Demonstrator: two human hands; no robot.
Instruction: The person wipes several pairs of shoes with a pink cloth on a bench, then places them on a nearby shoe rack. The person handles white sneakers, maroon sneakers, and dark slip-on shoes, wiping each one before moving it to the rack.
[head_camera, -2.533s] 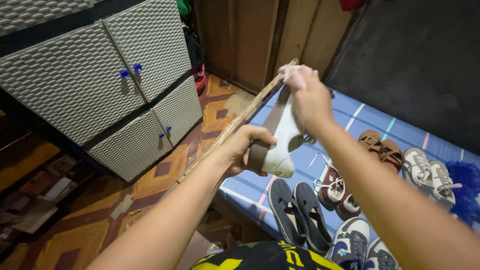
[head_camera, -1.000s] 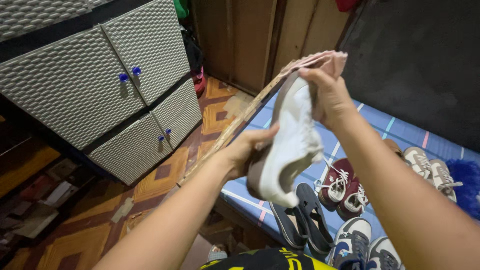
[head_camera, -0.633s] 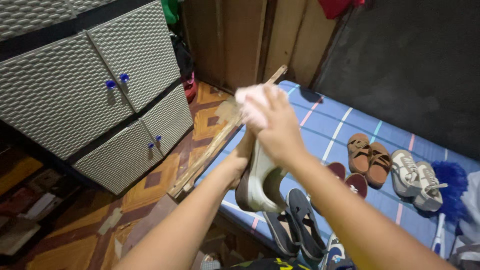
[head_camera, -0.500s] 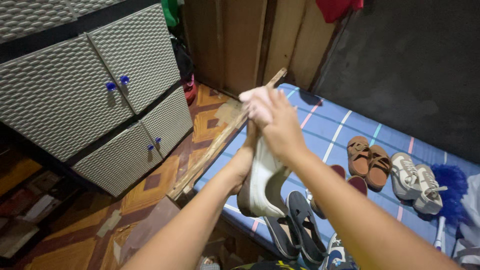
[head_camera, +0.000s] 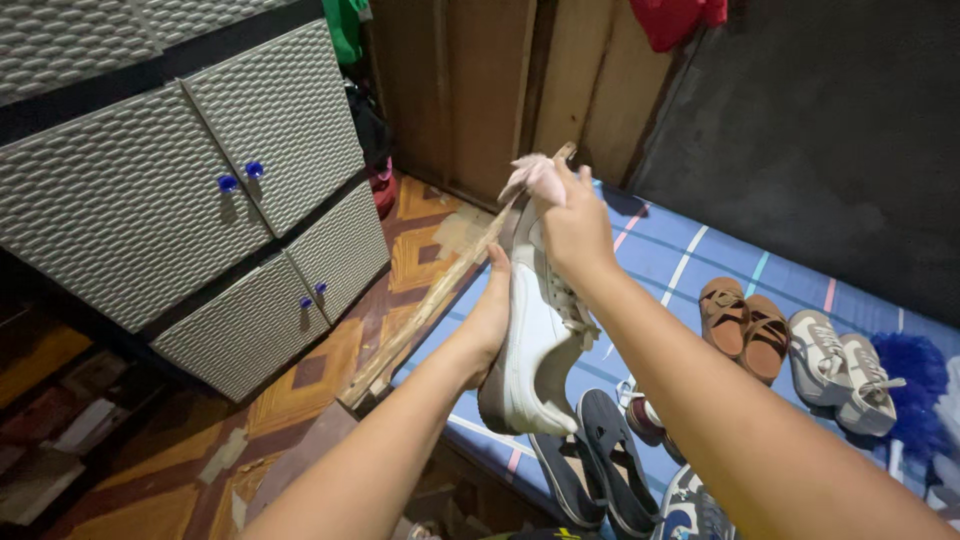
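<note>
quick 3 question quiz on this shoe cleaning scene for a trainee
1. True or false: the left hand holds the white sneaker from its sole side.
2. What does the right hand press to the sneaker's upper end? A) brush B) pink cloth C) sponge
3. Which pair lies on the striped blue sheet between the sneaker and the grey sneakers?

Key: 1 true; 2 B; 3 brown sandals.
</note>
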